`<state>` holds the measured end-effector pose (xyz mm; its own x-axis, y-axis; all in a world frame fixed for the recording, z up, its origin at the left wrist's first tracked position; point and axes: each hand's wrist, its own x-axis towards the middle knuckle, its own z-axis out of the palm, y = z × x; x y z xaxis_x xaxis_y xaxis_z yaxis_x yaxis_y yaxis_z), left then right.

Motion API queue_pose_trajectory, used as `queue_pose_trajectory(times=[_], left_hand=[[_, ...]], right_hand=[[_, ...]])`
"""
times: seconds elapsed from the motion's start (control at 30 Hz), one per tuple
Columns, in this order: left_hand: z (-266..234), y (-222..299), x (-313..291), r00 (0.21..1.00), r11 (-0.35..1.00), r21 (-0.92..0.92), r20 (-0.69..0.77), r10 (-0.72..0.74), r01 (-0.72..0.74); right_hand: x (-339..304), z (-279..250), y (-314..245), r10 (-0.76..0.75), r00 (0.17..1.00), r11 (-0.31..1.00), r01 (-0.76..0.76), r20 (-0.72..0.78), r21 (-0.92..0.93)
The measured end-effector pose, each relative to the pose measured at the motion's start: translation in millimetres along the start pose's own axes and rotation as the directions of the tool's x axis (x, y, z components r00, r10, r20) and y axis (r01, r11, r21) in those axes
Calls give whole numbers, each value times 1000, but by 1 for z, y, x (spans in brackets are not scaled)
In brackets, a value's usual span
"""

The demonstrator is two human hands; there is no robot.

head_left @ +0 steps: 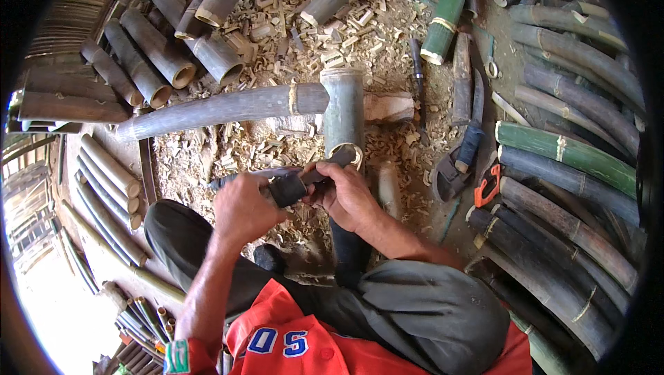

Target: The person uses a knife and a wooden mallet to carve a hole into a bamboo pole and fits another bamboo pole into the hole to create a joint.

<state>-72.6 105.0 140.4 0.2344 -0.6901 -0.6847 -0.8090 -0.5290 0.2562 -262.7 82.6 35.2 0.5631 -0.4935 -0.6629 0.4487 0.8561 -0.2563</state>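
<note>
Both my hands are closed on a knife with a thick, dark wrapped handle [286, 190]. My left hand [247, 210] wraps the handle's end. My right hand [348, 197] pinches farther along, by the dark blade [342, 158], which lies at the near open end of a short bamboo tube [344, 109]. A long bamboo pole [228, 109] meets that tube's left side, making a T shape. Another dark, slim thing lies behind my left hand, partly hidden. My fingers cover part of the knife.
Bamboo shavings [270, 36] cover the ground. A second knife [472, 140] with a dark handle and an orange-handled tool [487, 185] lie at right. Bamboo poles [567, 147] pile along the right; cut bamboo tubes [155, 50] lie at upper left. A wood block [391, 107] sits behind the tube.
</note>
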Motion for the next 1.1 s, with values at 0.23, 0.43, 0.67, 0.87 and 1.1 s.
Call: queue_pose_trajectory(times=[0.23,0.43,0.67,0.87,1.1], left_hand=[[3,82,-9,870,710,658,-169,464,-251],[17,30,-22,817,828,220,420,396,-515],[77,133,19,313,282,185,172,934,-941],[115,155,60,553,551,-50,-43,832,-833],[118,132,70,639,442,-508,-736,223,-739]], right_hand=[[-2,-24,4,-8,998,868,-21,56,497],[-50,-23,28,109,994,994,-109,-5,30],[-71,-176,2,-499,860,204,1,-103,-979],[-53,-92,-126,-168,985,-627,-67,50,-776],[28,30,-157,364,871,-928,368,329,52]])
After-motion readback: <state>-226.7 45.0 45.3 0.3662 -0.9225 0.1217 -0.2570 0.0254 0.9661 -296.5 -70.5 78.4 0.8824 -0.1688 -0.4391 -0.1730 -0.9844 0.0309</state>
